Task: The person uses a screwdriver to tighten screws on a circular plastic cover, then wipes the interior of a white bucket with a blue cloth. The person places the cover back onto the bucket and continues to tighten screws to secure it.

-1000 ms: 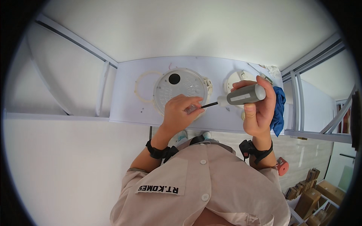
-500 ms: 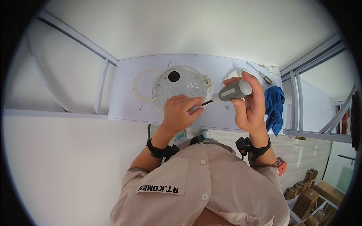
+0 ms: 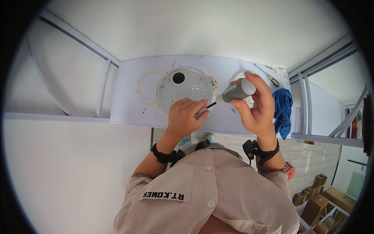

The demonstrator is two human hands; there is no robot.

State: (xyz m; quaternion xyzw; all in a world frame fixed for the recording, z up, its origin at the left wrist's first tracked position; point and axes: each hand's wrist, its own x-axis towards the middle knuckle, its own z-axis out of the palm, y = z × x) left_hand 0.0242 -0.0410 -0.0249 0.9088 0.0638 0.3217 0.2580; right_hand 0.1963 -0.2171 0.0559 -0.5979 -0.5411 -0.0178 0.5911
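Head view showed a grey-handled screwdriver [image 3: 237, 91] at 2 o'clock from the left hand [image 3: 185, 117], whose fingers pinched its dark shaft [image 3: 211, 105]. Fingers of the right hand [image 3: 260, 116] curled round the handle [image 3: 232, 93], judged the soundest hold; the tool appeared stiff, fairly light, smooth.

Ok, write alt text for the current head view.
A right hand holds a grey-handled screwdriver, the left hand pinching its dark shaft, over a white table. Nearby lie a round grey panel with a black disc, a blue cloth and a second screwdriver.
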